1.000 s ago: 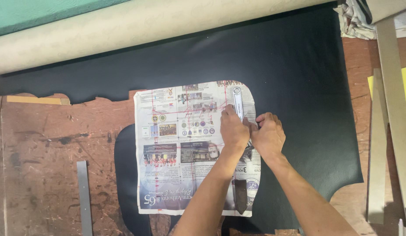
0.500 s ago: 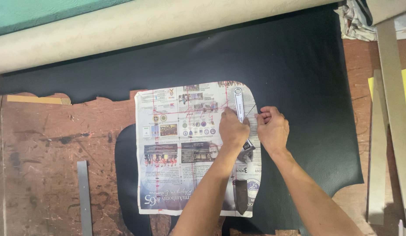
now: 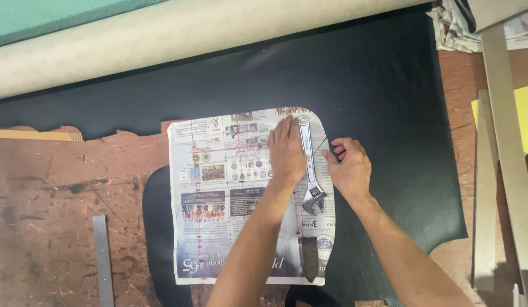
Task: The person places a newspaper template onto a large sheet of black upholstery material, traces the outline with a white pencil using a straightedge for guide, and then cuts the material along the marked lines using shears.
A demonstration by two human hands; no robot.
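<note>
A newspaper pattern [image 3: 230,199] with a rounded top right corner lies on a black leather sheet [image 3: 360,85]. My left hand [image 3: 287,150] presses flat on the paper, fingers together, beside a silver adjustable wrench [image 3: 309,165] that rests on the paper as a weight. My right hand [image 3: 348,165] sits at the paper's right edge, fingers curled as if pinching something small, which I cannot make out. A dark flat tool [image 3: 309,258] lies near the paper's lower right corner.
A worn brown wooden table [image 3: 59,199] carries a cream roll [image 3: 161,40] along the back and green material [image 3: 48,17] behind it. Long wooden strips [image 3: 502,142] and a yellow sheet [image 3: 525,113] lie at right. A metal ruler [image 3: 102,258] sits at lower left.
My right hand has shifted right, off the wrench to the paper's right edge. My left hand has slid slightly up along the paper. The wrench stays in place.
</note>
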